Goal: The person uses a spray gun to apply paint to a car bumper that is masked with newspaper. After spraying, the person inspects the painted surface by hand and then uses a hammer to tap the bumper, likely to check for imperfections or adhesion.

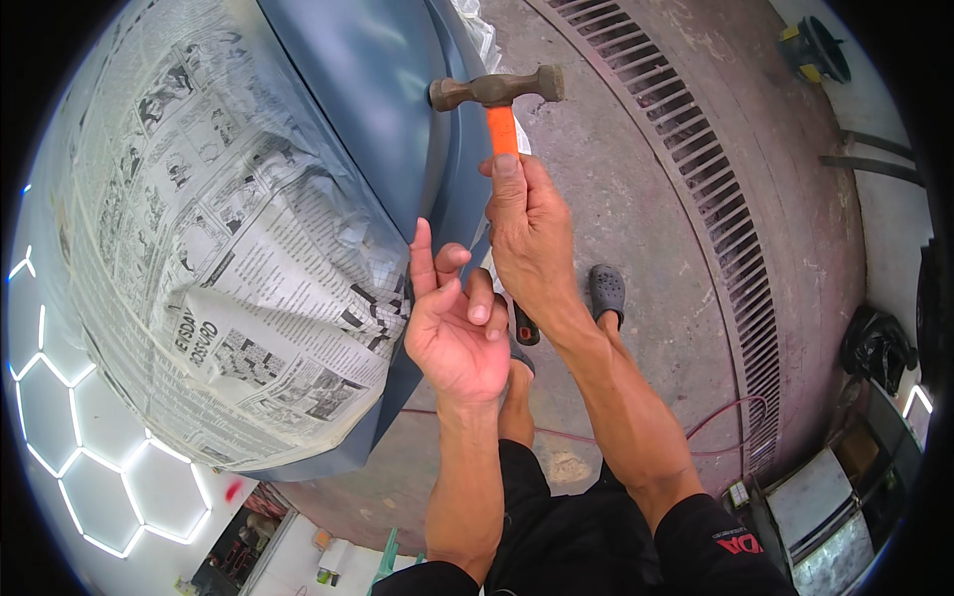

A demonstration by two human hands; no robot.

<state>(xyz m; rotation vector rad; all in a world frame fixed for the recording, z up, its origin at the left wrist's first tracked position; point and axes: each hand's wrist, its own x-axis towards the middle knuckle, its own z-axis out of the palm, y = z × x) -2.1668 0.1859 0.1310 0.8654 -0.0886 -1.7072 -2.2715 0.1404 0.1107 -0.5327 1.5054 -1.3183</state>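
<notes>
A hammer (504, 131) with a worn brown metal head and an orange upper handle is held upright in my right hand (534, 228). The thumb lies along the handle, just below the head. A dark handle end shows beneath that hand. Palm up, my left hand (457, 343) is beside it with fingers apart and partly curled, holding nothing. Just left of both hands stands a blue-grey vehicle body panel (383, 89). Newspaper (248, 228) under clear film covers the neighbouring curved surface. Whether the left fingertips touch the panel, I cannot tell.
A slotted floor drain (711, 169) curves along the concrete floor on the right. A thin red hose (711, 422) crosses the floor. At the far right are a dark bucket-like container (823, 52) and a black plastic bag (876, 343). My feet stand below my hands.
</notes>
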